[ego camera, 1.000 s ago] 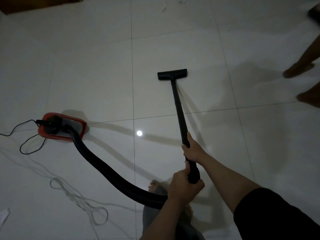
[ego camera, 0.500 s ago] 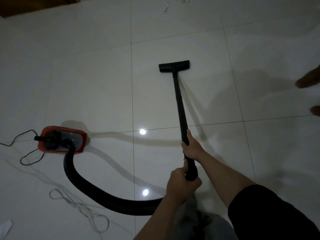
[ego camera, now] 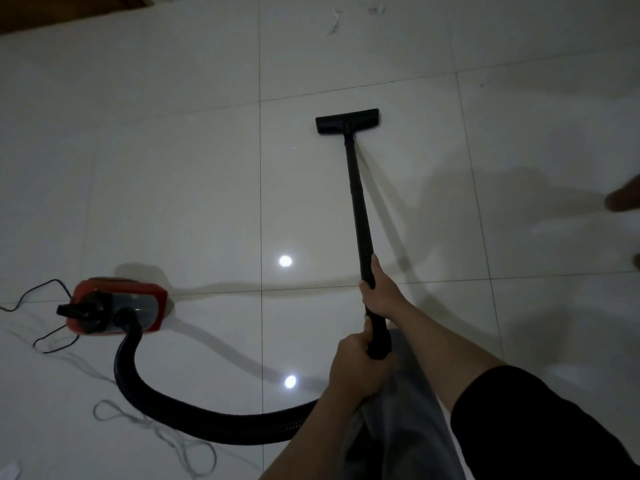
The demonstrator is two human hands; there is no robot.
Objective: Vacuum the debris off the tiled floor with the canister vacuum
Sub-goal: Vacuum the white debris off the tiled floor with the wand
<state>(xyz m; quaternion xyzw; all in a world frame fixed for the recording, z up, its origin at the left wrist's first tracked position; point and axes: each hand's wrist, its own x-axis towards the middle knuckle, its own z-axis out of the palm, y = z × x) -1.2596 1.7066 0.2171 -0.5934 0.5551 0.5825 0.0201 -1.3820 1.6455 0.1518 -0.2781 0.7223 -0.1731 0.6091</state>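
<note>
Ahead of my floor nozzle [ego camera: 347, 120] the white tiled floor [ego camera: 180, 188] lies open up to the scraps of debris [ego camera: 335, 21] near the far edge. To my left, the red canister [ego camera: 116, 305], its black hose [ego camera: 194, 415], the black power cord [ego camera: 41, 318] and a looped white string [ego camera: 162, 431] obstruct passage. To my right, another person's foot [ego camera: 623, 199] stands at the frame edge.

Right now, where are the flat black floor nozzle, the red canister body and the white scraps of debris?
flat black floor nozzle [ego camera: 347, 121], head view, top centre.
red canister body [ego camera: 116, 305], head view, its top face.
white scraps of debris [ego camera: 335, 22], head view, largest scrap.
</note>
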